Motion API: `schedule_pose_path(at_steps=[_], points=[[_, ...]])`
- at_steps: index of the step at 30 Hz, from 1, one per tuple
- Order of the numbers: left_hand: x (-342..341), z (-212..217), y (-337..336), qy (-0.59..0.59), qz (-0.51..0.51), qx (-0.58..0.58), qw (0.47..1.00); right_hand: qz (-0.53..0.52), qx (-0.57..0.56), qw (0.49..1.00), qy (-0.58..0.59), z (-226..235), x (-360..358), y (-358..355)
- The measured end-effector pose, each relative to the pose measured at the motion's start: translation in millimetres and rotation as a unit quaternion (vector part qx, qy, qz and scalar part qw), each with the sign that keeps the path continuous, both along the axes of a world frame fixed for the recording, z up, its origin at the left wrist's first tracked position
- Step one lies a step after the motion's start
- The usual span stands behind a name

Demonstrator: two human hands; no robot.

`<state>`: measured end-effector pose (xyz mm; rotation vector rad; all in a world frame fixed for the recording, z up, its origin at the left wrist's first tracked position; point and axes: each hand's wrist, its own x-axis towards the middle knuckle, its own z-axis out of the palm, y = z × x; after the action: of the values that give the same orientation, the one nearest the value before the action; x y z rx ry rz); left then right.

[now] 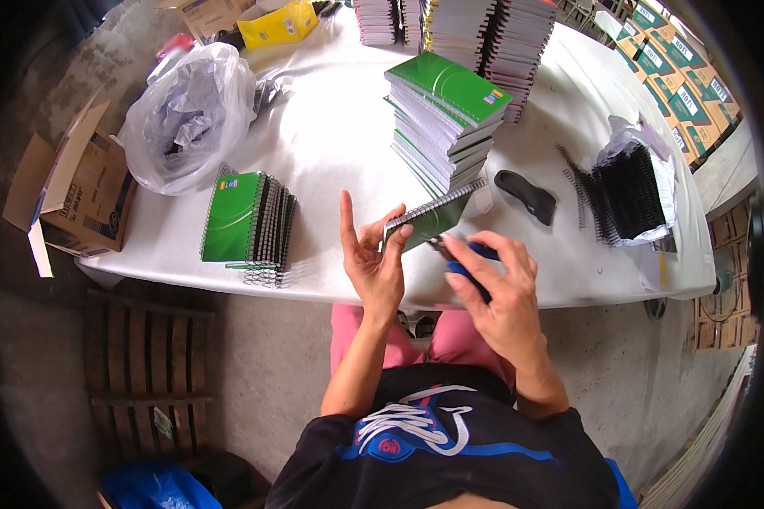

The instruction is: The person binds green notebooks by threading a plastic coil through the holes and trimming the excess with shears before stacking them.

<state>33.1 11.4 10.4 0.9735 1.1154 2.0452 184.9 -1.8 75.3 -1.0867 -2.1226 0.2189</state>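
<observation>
My left hand [375,265] grips a small green spiral notebook [441,222] above the table's front edge, thumb on the cover, index finger pointing up. The notebook is tilted, its coil along the upper edge. In my right hand [508,297] is a pair of blue-handled pliers [469,276], its tip close to the coil-bound notebook's lower right side; whether the jaws touch it I cannot tell. Left of my hands stands a stack of green spiral notebooks [232,216]. Beyond them rises a tall, leaning stack of green-covered notebooks [450,92] with holes along the cover edge and no coil visible on top.
Black plastic coils [626,197] lie in an open wrapper at the right, beside a black elongated object [528,197]. More spiral notebooks [460,32] stand at the back. A plastic bag [191,119], an open cardboard box [89,191] and a yellow box [278,25] occupy the left.
</observation>
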Motion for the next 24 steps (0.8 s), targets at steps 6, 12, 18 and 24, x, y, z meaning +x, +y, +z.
schedule_pose_path(at_steps=[6, 12, 18, 24], points=[[-3, 0, -2, 0.093, 0.056, 0.087, 0.99, 0.009, -0.008, 1.0, 0.01, 8, -18, 4], [-7, -1, -7, 0.217, 0.107, 0.072, 0.968, 0.045, -0.079, 0.996, -0.008, 16, -14, 6], [-3, -3, -9, 0.21, 0.106, 0.06, 0.97, 0.146, -0.233, 0.955, 0.111, 5, -7, 12], [-7, -14, -8, 0.286, 0.147, 0.139, 0.936, 0.292, -0.646, 0.563, 0.425, -21, -6, 8]])
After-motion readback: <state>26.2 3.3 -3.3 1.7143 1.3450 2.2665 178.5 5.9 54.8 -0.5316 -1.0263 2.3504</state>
